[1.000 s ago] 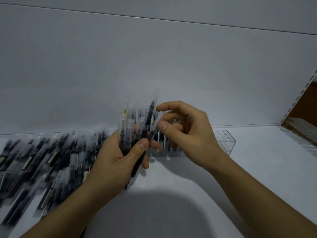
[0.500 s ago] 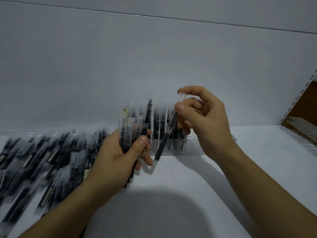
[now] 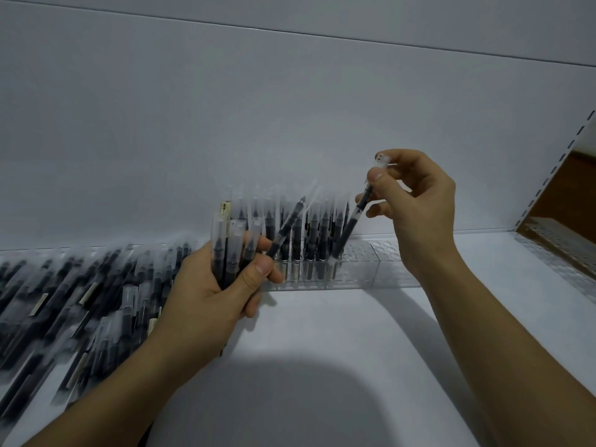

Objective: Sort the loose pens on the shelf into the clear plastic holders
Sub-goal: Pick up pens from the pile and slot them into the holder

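Right hand [image 3: 416, 204] pinches one pen [image 3: 351, 224], its lower end at the clear holder [image 3: 387, 267]; left hand [image 3: 206, 295] grips a pen bundle [image 3: 219, 243].

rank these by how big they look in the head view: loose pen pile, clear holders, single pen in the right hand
1. loose pen pile, cropped at the left edge
2. clear holders
3. single pen, pinched by the right hand

Clear perforated plastic holder [image 3: 380, 269]: left holes packed with upright black pens [image 3: 324, 229], right holes free. Loose black pen heap [image 3: 80, 301] covers white shelf [image 3: 354, 333] left.
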{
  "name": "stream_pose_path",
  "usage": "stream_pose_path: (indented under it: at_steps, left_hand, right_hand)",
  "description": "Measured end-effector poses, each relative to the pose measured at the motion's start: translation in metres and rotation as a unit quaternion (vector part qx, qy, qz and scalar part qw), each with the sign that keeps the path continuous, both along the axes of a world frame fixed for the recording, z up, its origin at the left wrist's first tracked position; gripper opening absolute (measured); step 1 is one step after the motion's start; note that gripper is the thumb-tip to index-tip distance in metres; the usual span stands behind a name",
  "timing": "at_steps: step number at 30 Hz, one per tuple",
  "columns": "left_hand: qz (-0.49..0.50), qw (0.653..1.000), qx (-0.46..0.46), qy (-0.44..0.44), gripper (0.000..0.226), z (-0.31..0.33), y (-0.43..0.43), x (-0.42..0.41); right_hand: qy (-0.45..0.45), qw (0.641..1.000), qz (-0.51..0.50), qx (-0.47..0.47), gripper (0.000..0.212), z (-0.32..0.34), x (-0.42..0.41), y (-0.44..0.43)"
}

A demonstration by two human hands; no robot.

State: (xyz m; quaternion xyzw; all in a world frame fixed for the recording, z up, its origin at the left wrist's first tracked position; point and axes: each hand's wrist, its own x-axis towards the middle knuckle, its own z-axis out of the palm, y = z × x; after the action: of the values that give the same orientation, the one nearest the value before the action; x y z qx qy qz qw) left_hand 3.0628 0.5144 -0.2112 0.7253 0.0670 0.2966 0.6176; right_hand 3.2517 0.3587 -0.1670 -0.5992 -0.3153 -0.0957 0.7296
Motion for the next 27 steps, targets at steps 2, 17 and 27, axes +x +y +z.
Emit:
stream_pose_path:
  at_steps: [2,17,27]
  left_hand:
    - [0.002,1.000,-0.004,-0.002,0.028,0.000,0.000,0.000]
    - [0.006,1.000,-0.001,0.003,0.023,0.000,0.001,0.001]
    - [0.006,1.000,0.001,0.006,0.027,0.001,0.000,0.001]
  right_hand:
    - [-0.014,1.000,-0.021,-0.006,0.013,-0.001,0.003,-0.001]
    - [-0.132,0.981,-0.118,-0.073,0.021,-0.009,0.004,0.003]
    - [-0.159,0.969,-0.106,-0.160,0.043,-0.016,0.004,0.005]
